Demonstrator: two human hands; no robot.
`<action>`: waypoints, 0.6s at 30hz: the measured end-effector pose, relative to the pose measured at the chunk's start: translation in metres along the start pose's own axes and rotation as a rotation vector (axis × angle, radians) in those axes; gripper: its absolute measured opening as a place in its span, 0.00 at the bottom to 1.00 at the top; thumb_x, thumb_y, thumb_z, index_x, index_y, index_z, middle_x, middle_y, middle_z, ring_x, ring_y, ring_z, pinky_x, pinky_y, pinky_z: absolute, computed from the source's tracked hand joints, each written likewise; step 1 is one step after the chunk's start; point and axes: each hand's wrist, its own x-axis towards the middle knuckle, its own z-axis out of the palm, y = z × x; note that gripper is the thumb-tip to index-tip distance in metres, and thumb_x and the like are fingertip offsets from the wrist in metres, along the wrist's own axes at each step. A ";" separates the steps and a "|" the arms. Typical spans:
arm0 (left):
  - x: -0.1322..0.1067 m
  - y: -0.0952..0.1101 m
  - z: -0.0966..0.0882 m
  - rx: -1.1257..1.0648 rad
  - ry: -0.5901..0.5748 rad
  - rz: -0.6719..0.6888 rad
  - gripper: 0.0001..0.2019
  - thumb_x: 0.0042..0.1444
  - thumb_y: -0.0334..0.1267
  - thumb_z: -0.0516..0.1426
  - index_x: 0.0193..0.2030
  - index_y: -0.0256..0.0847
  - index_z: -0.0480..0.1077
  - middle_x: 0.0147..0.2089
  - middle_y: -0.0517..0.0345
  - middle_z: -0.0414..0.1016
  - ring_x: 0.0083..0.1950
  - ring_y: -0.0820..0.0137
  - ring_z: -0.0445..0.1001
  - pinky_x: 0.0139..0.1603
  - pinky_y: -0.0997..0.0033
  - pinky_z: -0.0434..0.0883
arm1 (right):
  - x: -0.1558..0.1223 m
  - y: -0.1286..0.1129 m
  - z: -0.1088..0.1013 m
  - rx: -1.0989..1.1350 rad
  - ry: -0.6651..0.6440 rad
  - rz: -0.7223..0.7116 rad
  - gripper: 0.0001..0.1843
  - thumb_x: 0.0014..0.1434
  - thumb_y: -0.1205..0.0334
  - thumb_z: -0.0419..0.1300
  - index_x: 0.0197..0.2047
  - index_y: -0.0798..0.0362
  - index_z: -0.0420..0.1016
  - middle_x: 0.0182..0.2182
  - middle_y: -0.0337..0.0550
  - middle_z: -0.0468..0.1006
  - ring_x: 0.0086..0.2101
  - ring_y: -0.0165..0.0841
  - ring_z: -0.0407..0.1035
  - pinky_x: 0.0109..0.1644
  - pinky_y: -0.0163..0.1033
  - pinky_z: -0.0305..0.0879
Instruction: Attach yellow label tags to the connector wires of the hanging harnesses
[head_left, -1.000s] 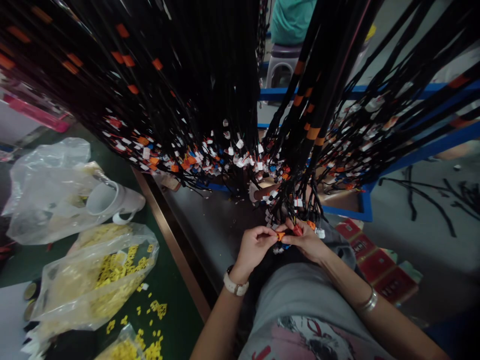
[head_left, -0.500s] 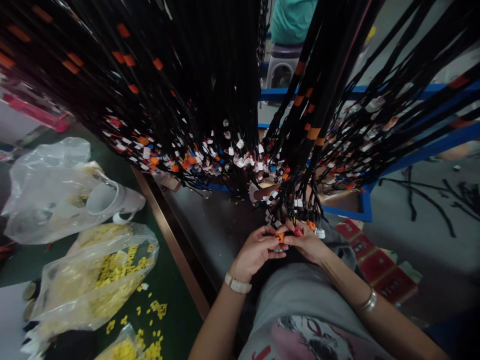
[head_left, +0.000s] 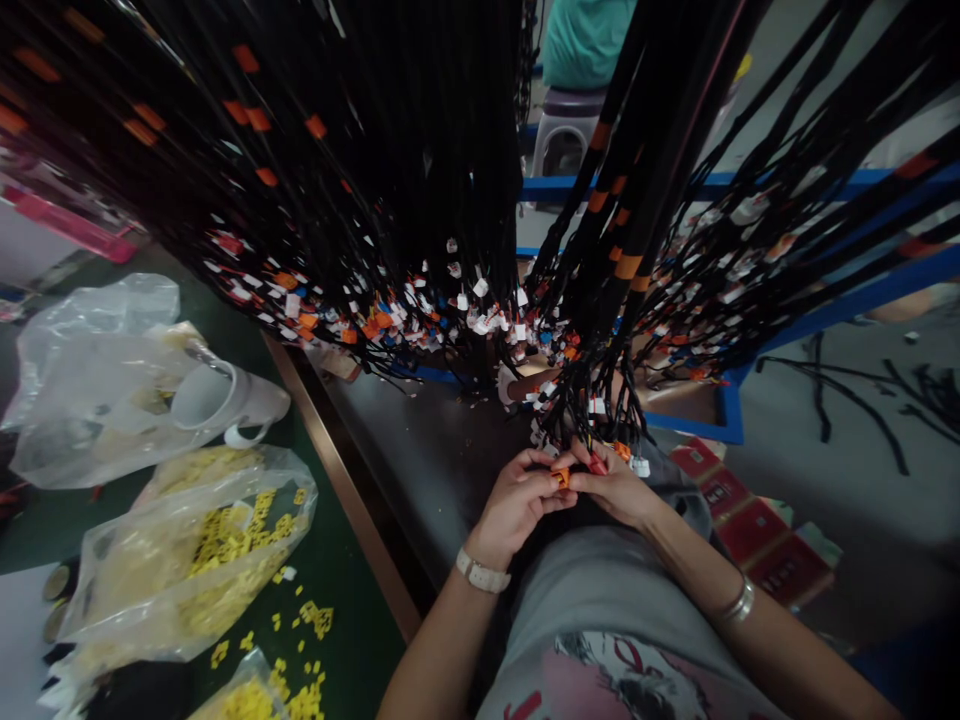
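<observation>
Fingers (head_left: 541, 470) of left hand (head_left: 517, 503) and right hand (head_left: 616, 486) closed on orange connector (head_left: 561, 479), over my lap, below hanging wires (head_left: 592, 400). Most wire ends look fitted. Bag (head_left: 202, 560) on desk (head_left: 352, 640) holds many yellow pieces.

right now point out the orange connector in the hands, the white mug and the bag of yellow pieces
orange connector (head_left: 561, 478), head view, on its orange body
white mug (head_left: 251, 402), head view, on its side wall
bag of yellow pieces (head_left: 217, 545), head view, on the clear plastic over the pieces
</observation>
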 end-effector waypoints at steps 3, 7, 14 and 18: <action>0.000 -0.002 0.003 0.000 0.026 0.038 0.13 0.42 0.29 0.62 0.36 0.36 0.65 0.29 0.59 0.75 0.28 0.70 0.75 0.40 0.61 0.72 | 0.000 -0.001 0.000 -0.020 -0.003 -0.010 0.21 0.40 0.65 0.70 0.24 0.51 0.57 0.30 0.39 0.79 0.27 0.30 0.71 0.30 0.35 0.68; 0.000 -0.005 0.005 -0.009 0.049 0.072 0.13 0.41 0.28 0.62 0.34 0.36 0.65 0.28 0.60 0.74 0.28 0.70 0.75 0.38 0.61 0.72 | 0.000 0.001 -0.002 -0.024 -0.019 -0.023 0.21 0.40 0.65 0.70 0.25 0.51 0.58 0.31 0.39 0.79 0.28 0.30 0.71 0.30 0.35 0.68; 0.001 -0.008 0.006 -0.005 0.061 0.109 0.12 0.41 0.29 0.63 0.32 0.36 0.65 0.27 0.61 0.73 0.29 0.72 0.74 0.38 0.63 0.73 | 0.000 0.003 -0.005 -0.061 -0.031 -0.025 0.21 0.41 0.65 0.70 0.26 0.51 0.57 0.31 0.40 0.79 0.30 0.31 0.71 0.31 0.35 0.67; 0.002 -0.010 0.006 -0.001 0.068 0.121 0.10 0.43 0.29 0.62 0.32 0.36 0.65 0.28 0.61 0.73 0.29 0.73 0.73 0.37 0.65 0.73 | 0.001 0.003 -0.005 -0.062 -0.028 -0.042 0.21 0.41 0.67 0.70 0.25 0.51 0.57 0.31 0.39 0.78 0.30 0.30 0.70 0.32 0.34 0.67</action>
